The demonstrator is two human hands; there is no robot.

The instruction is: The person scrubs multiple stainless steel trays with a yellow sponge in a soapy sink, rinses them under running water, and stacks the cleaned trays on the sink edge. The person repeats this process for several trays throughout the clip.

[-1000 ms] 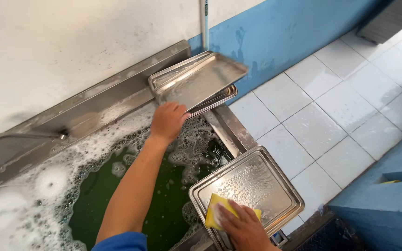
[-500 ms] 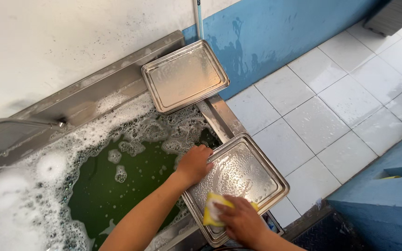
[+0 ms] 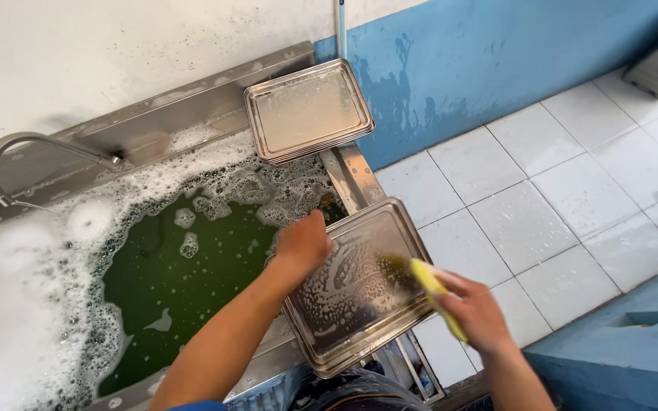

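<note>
L hand [image 3: 302,245] is gripping the soapy steel tray [image 3: 359,285], which is resting on the sink [image 3: 348,179] edge; R hand [image 3: 475,308] is closed on the yellow sponge [image 3: 436,293]. Best scrubbing w/ tray braced, working into corners.

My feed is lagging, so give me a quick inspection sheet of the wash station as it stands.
Surface: steel sink full of green water and foam.
Job's things: soapy metal tray on the sink's edge; yellow sponge against it.
Clutter: stack of trays at the sink's back corner.
Hands: left hand grips the tray's edge; right hand holds the sponge.
Cables: nothing seen.
Surroundings: faucet, blue wall, white tiled floor.
</note>
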